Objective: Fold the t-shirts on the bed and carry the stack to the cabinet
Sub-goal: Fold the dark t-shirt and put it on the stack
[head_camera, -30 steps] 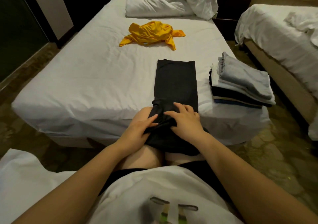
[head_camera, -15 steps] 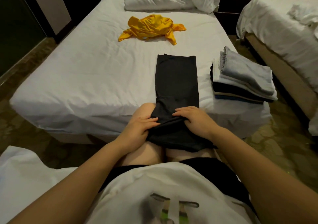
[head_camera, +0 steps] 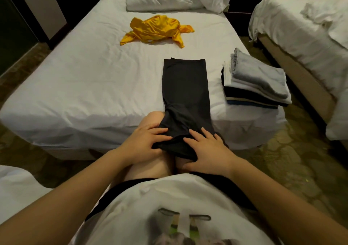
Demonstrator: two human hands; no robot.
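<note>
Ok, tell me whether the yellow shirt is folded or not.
Not folded. The yellow t-shirt lies crumpled in a loose heap on the bed, sleeves splayed, apart from the folded stack.

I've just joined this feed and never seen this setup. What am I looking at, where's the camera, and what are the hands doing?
There is no machine: a person wears one wide-angle camera on the head, looking down at their own arms. The left hand and right hand grip the near end of a black t-shirt, folded into a long strip that hangs off the bed onto the knees. A stack of folded shirts sits at the bed's right corner. A crumpled yellow t-shirt lies farther back, unfolded.
</note>
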